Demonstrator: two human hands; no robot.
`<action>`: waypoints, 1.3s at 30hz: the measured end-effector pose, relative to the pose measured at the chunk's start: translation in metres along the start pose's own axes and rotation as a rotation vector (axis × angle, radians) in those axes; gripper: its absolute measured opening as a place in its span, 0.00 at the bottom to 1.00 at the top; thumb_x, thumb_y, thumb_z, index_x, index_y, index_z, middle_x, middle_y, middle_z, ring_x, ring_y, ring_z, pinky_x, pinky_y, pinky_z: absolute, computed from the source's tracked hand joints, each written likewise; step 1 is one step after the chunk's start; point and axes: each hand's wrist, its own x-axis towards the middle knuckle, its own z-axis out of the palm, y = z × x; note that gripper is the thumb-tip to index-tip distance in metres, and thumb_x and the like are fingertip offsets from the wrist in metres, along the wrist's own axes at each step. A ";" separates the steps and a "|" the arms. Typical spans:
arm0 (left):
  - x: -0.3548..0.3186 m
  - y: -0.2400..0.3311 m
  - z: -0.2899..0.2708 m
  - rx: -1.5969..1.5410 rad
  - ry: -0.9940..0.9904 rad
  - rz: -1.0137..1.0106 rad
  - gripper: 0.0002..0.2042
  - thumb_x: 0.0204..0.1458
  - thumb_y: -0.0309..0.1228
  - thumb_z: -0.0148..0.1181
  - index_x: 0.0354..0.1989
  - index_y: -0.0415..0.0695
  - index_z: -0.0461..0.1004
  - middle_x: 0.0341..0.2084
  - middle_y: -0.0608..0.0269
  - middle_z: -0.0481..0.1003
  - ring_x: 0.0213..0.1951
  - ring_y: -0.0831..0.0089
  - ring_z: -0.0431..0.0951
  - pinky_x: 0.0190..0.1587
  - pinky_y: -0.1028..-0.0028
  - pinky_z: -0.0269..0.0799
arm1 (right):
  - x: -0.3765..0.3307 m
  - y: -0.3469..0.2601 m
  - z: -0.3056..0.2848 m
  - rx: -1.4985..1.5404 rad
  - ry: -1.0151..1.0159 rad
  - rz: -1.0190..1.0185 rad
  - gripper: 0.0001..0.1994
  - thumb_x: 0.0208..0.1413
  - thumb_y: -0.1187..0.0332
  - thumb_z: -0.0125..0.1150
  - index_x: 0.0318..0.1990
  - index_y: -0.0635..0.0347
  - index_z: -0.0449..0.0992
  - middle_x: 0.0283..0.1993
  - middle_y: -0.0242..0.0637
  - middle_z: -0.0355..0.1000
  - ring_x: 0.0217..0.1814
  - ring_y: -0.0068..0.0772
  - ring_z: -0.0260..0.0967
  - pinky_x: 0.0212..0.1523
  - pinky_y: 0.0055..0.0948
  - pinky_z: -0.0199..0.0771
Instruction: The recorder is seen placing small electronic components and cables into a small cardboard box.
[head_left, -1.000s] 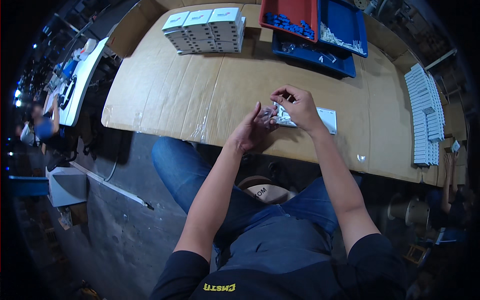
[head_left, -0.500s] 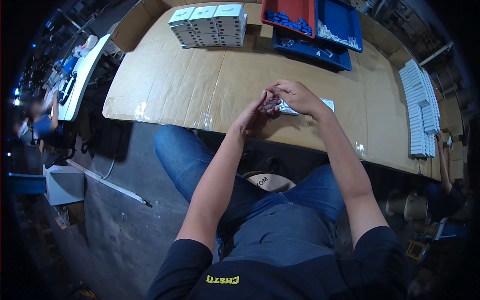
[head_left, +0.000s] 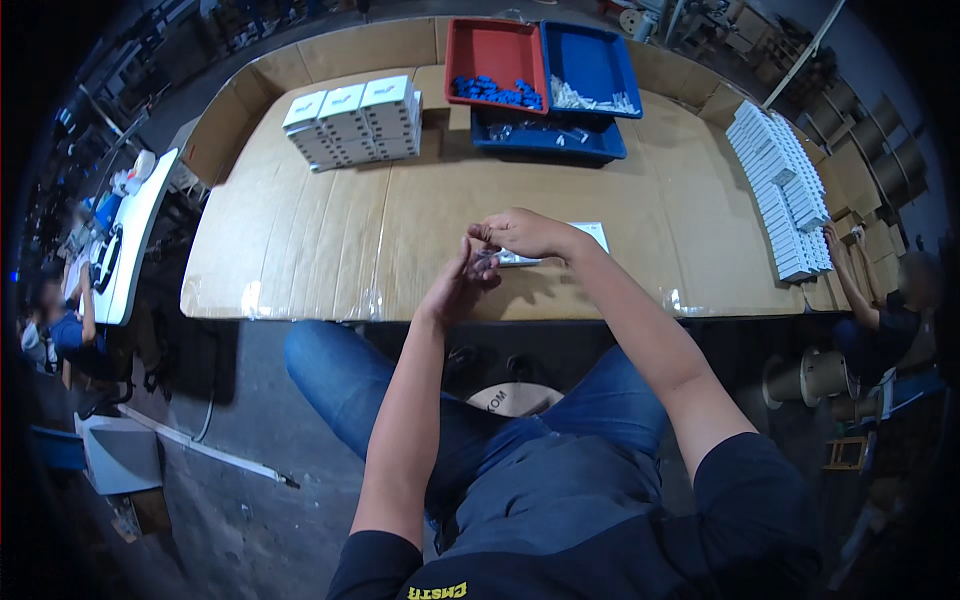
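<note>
Right hand (head_left: 525,234) part-hiding white panel (head_left: 590,237), left hand (head_left: 455,288) beside (can't tell either grip), trays (head_left: 495,52), boxes (head_left: 358,128) beyond

1. The head view is a wide fisheye, the left of a side-by-side pair, looking steeply down past the wearer's torso (head_left: 555,495) at lower centre
2. It faces across the bench (head_left: 680,200), upper middle
3. Left grip (head_left: 457,287) and right grip (head_left: 530,234) appear fairly near, mid-frame

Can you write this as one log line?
left hand: touching clear plastic | right hand: near left fingertips, grip hidden | white panel: partly behind right wrist | red tray: farther back
</note>
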 end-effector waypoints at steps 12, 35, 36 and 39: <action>0.003 0.011 0.017 -0.349 0.112 0.066 0.24 0.70 0.49 0.50 0.63 0.44 0.70 0.44 0.62 0.75 0.37 0.72 0.72 0.50 0.65 0.71 | 0.025 0.108 -0.209 -0.373 1.079 0.045 0.10 0.59 0.68 0.59 0.43 0.58 0.84 0.41 0.46 0.82 0.46 0.48 0.81 0.47 0.41 0.79; 0.012 0.016 0.027 -0.419 0.204 0.002 0.24 0.69 0.48 0.51 0.63 0.42 0.70 0.44 0.59 0.76 0.37 0.67 0.72 0.48 0.61 0.73 | 0.064 0.151 -0.303 -0.096 1.436 -0.120 0.09 0.56 0.68 0.69 0.43 0.57 0.86 0.40 0.42 0.84 0.46 0.35 0.83 0.46 0.33 0.80; 0.016 0.016 0.028 -0.419 0.188 -0.009 0.24 0.69 0.48 0.51 0.63 0.42 0.70 0.44 0.59 0.76 0.37 0.67 0.72 0.48 0.61 0.73 | 0.055 0.148 -0.312 0.140 1.392 -0.282 0.10 0.57 0.72 0.70 0.44 0.66 0.85 0.38 0.39 0.84 0.41 0.25 0.80 0.42 0.23 0.77; -0.002 0.018 0.020 -0.424 0.230 0.009 0.24 0.69 0.48 0.52 0.63 0.43 0.70 0.44 0.59 0.76 0.37 0.67 0.72 0.48 0.61 0.73 | 0.047 0.099 -0.272 0.325 1.278 -0.352 0.09 0.59 0.73 0.68 0.45 0.67 0.84 0.38 0.35 0.83 0.37 0.20 0.76 0.39 0.20 0.74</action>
